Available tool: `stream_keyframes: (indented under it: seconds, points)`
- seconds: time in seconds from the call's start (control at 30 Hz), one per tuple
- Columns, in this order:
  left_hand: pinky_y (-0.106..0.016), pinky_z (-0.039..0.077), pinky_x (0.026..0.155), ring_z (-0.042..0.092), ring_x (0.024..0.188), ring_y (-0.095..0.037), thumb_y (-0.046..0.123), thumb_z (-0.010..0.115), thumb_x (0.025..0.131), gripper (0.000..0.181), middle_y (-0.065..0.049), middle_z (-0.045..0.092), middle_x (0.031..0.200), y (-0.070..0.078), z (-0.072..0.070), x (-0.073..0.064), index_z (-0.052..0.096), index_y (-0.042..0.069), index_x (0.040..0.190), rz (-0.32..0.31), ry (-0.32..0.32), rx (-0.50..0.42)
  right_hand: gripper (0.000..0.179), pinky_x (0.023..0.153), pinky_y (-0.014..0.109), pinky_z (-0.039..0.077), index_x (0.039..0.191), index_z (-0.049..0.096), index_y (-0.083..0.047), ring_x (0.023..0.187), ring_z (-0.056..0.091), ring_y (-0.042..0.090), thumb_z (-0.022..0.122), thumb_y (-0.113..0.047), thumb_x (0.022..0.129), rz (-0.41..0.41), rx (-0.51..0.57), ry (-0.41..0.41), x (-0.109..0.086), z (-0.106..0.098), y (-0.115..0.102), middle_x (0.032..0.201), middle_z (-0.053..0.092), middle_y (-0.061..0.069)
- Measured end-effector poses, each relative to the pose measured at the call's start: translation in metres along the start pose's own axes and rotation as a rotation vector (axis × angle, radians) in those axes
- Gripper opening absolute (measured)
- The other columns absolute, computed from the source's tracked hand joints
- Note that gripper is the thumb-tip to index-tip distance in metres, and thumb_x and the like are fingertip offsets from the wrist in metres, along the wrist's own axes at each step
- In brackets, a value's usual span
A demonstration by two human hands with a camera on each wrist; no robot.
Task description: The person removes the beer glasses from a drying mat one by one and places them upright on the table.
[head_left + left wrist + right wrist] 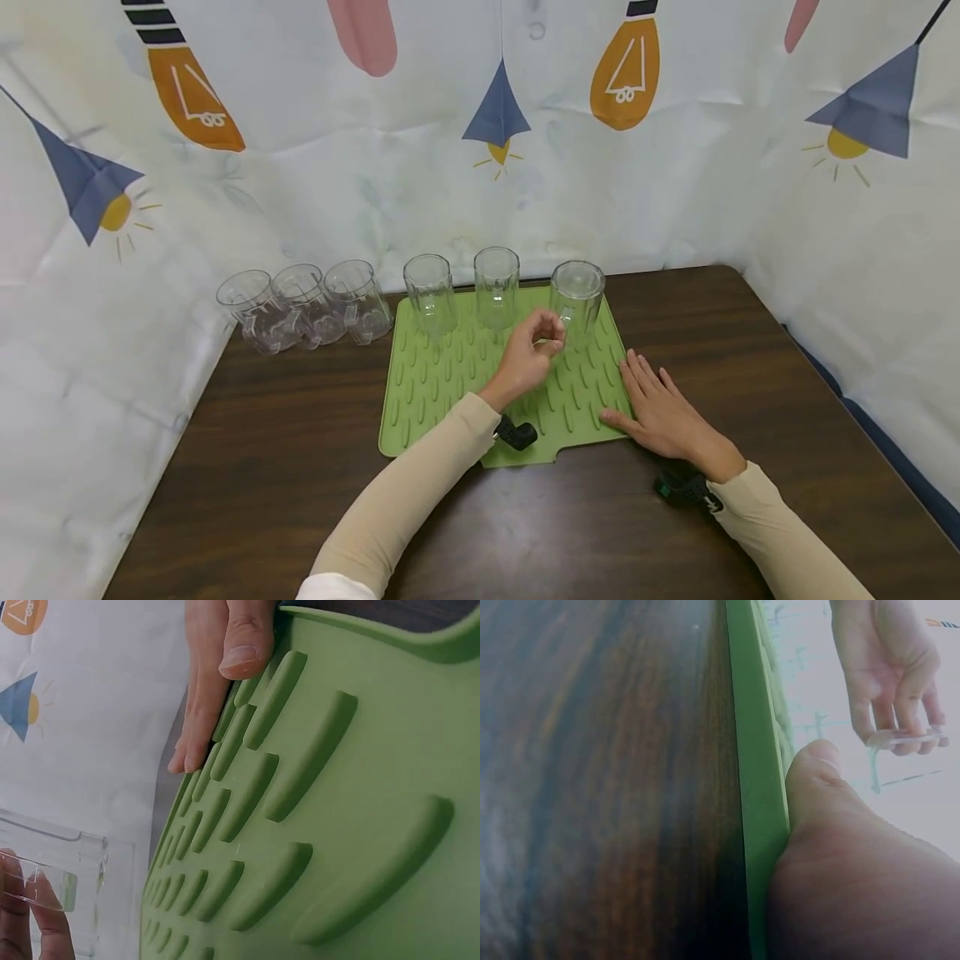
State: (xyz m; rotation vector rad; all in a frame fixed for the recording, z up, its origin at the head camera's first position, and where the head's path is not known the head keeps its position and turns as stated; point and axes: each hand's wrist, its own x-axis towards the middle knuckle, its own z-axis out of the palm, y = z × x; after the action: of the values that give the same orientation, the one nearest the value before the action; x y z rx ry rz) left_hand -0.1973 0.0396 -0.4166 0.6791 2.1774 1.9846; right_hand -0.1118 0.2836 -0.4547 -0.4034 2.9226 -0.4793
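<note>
Near the right back corner of the green drying mat (465, 367) stands a clear glass mug (581, 287), its thick base seemingly uppermost. My left hand (529, 350) holds its handle with curled fingers; the left wrist view shows those fingers (49, 907) at the handle. Flat on the mat's right front edge, my right hand (663, 408) rests with straight fingers, the thumb apart from the others. Two more glass mugs, one in the middle (497, 283) and one to its left (430, 292), stand along the mat's back.
Left of the mat, several glass things stand close together on the dark wooden table (300, 467): a left mug (258, 312), a middle mug (307, 304) and a right mug (358, 300). A white printed curtain (315, 192) hangs behind the table.
</note>
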Motion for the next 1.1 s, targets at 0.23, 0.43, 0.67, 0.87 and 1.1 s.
stream_keyframes:
  seconds: [0.23, 0.43, 0.67, 0.87, 1.1]
  points:
    - [-0.028, 0.059, 0.089, 0.060, 0.096, -0.014, -0.013, 0.054, 0.098, 0.019, -0.028, 0.062, 0.112, -0.001, -0.004, -0.007, 0.054, 0.003, 0.110, 0.013, -0.024, 0.001, 0.095, 0.127, 0.072, 0.010, 0.163, 0.017, 0.005, 0.160, 0.011, 0.049, 0.050, -0.061, 0.103, 0.001, -0.013, -0.003, -0.001, 0.003, 0.001, 0.173, 0.005, 0.027]
    - [-0.037, 0.060, 0.092, 0.061, 0.098, -0.018, -0.009, 0.053, 0.101, 0.016, -0.028, 0.061, 0.114, 0.003, -0.009, -0.014, 0.054, 0.004, 0.110, 0.030, -0.046, 0.021, 0.096, 0.126, 0.073, 0.009, 0.163, 0.016, 0.005, 0.160, 0.010, 0.049, 0.051, -0.061, 0.102, -0.001, -0.001, -0.005, -0.001, 0.003, 0.001, 0.173, 0.003, 0.027]
    - [-0.041, 0.060, 0.096, 0.061, 0.108, -0.042, -0.009, 0.051, 0.102, 0.014, -0.029, 0.059, 0.113, 0.007, -0.017, -0.022, 0.052, 0.001, 0.111, 0.046, -0.062, -0.002, 0.097, 0.127, 0.073, 0.008, 0.163, 0.015, 0.005, 0.160, 0.009, 0.048, 0.051, -0.062, 0.102, 0.002, -0.013, -0.018, 0.002, -0.001, 0.001, 0.173, 0.001, 0.027]
    - [-0.035, 0.060, 0.092, 0.062, 0.106, -0.035, -0.009, 0.052, 0.102, 0.014, -0.027, 0.059, 0.113, 0.009, -0.023, -0.029, 0.052, 0.001, 0.111, 0.052, -0.046, -0.018, 0.097, 0.126, 0.073, 0.007, 0.163, 0.015, 0.005, 0.160, 0.008, 0.049, 0.051, -0.062, 0.102, -0.004, -0.013, -0.024, 0.004, -0.001, 0.001, 0.173, 0.001, 0.027]
    - [-0.024, 0.054, 0.081, 0.059, 0.096, -0.015, -0.008, 0.053, 0.102, 0.012, -0.026, 0.060, 0.110, 0.008, -0.029, -0.034, 0.052, 0.001, 0.110, 0.090, -0.028, -0.027, 0.097, 0.126, 0.074, 0.007, 0.163, 0.014, 0.005, 0.160, 0.007, 0.049, 0.052, -0.061, 0.102, -0.008, 0.004, -0.025, 0.005, -0.002, 0.000, 0.173, 0.000, 0.027]
